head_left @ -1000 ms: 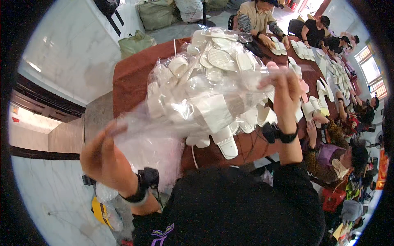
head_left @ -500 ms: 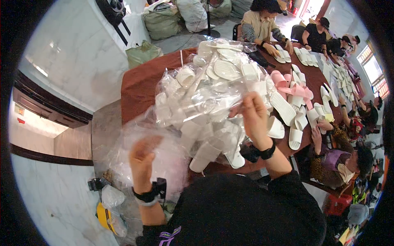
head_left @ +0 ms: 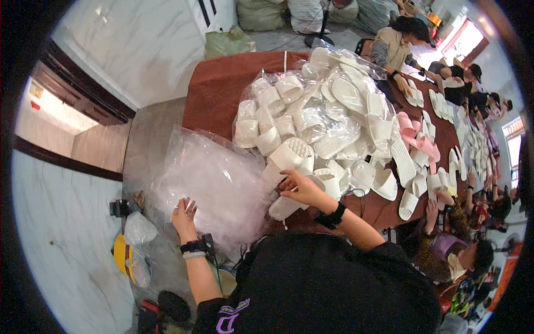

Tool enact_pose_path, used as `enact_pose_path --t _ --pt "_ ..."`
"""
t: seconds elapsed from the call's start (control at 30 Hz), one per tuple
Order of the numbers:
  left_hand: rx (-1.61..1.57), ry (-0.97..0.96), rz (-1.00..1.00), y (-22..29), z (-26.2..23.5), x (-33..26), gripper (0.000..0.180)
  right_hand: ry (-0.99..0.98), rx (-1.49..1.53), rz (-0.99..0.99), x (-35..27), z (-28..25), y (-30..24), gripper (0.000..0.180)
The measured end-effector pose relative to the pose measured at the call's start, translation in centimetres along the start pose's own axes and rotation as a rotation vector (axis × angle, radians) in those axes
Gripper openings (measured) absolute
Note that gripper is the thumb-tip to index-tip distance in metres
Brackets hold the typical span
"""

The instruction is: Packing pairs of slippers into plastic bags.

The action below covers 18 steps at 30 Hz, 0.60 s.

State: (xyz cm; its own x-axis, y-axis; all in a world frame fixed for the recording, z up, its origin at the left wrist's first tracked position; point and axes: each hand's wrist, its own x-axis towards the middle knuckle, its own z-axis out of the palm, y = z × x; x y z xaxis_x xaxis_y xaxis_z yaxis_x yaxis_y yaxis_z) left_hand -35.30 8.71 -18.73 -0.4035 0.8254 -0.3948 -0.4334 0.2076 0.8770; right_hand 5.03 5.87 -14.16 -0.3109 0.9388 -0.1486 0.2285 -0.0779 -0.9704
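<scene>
You wear a plain-looking, matte black cloth top (head_left: 339, 284) with short sleeves, filling the lower centre of the frame. At its lower left sits a purple printed marking (head_left: 227, 322): a slanted, narrow strip above a bolder, outlined shape. Below your ungloved left hand (head_left: 183, 220) you have a black wrist strap (head_left: 192, 247), a boxy black module (head_left: 208, 241) beside it, and a thin, pale grey band (head_left: 194, 255). Below your right hand (head_left: 303, 189), also ungloved, is a broad, chunky black wristband (head_left: 331, 216).
</scene>
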Motion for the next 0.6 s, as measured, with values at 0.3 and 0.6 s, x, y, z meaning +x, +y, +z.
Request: enact_pose_path --t 0.3,0.6 --pt "0.180 0.070 0.021 -2.4 -4.6 7.8 0.037 0.055 -0.166 0.004 5.4 -3.7 1.9 0.052" --pt "0.958 0.528 0.745 -2.7 -2.5 7.5 0.071 0.310 -0.718 0.222 20.1 -8.2 6.6 0.073"
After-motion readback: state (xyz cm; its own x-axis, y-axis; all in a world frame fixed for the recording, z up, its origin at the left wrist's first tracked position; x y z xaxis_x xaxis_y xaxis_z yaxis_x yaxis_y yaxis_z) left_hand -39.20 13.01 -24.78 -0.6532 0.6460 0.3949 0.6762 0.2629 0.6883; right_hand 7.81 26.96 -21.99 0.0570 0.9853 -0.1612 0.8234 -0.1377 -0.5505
